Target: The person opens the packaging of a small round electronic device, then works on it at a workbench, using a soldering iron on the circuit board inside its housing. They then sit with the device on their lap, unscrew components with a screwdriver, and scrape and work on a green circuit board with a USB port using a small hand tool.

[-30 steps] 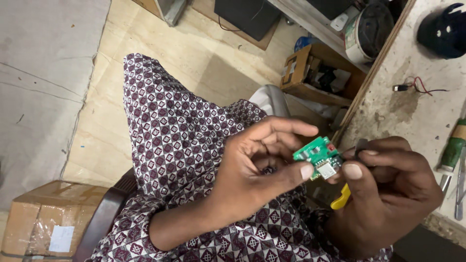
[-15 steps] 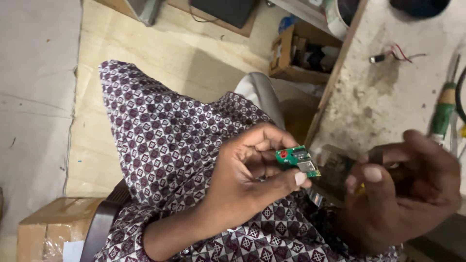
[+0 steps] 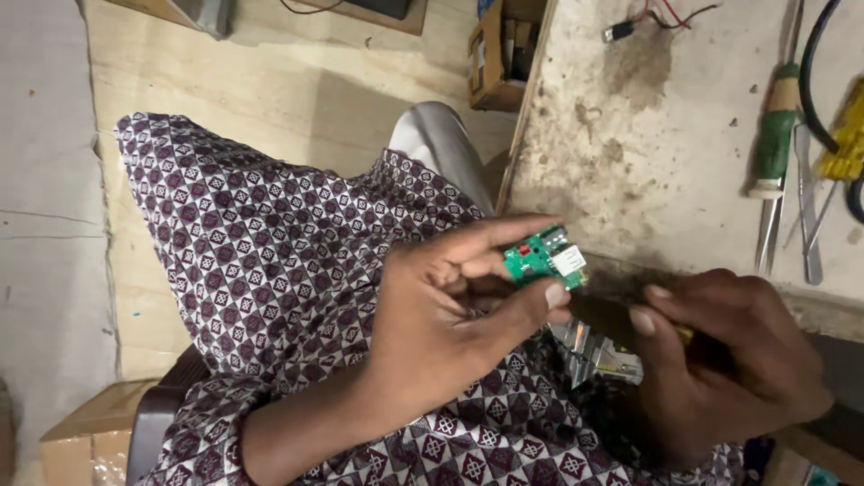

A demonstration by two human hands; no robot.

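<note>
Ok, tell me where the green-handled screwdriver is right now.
In the head view the green-handled screwdriver lies on the stained workbench at upper right, beside a yellow-handled tool, well above the right hand.

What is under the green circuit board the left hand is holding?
Under the board sit the left hand's thumb and the dark end of a tool gripped by the right hand. Lower down, a shiny metal part lies on the patterned lap. The board's underside is hidden.
</note>
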